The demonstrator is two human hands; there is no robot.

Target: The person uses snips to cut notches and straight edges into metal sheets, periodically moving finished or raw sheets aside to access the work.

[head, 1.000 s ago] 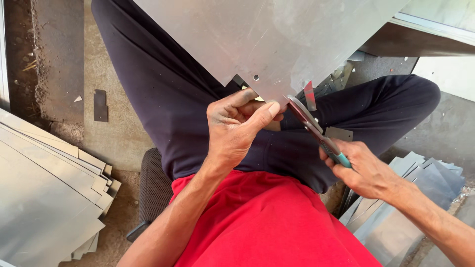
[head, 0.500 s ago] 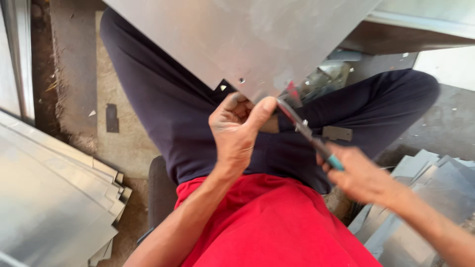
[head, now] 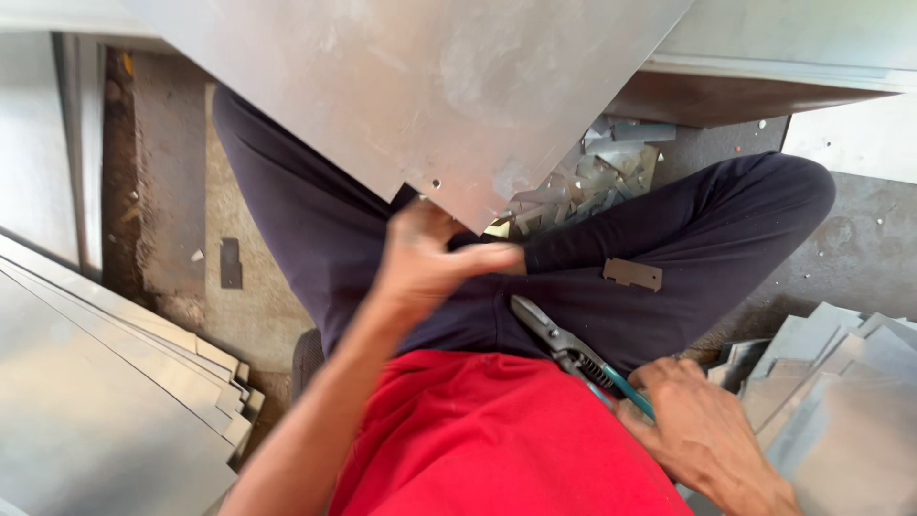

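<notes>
The left hand (head: 420, 263) gripped the corner of the large grey metal sheet (head: 420, 96) over the lap; the right hand (head: 693, 430) clasped teal-handled tin snips (head: 573, 354), and that sharp corner could have cut the fingers

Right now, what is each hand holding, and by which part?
The right hand grips the grey metal snips by their teal handles. The left hand is at the corner of the large grey metal sheet; its grip cannot be told.

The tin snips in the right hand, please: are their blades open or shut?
Shut: the tin snips show blades lying together as one point.
</notes>
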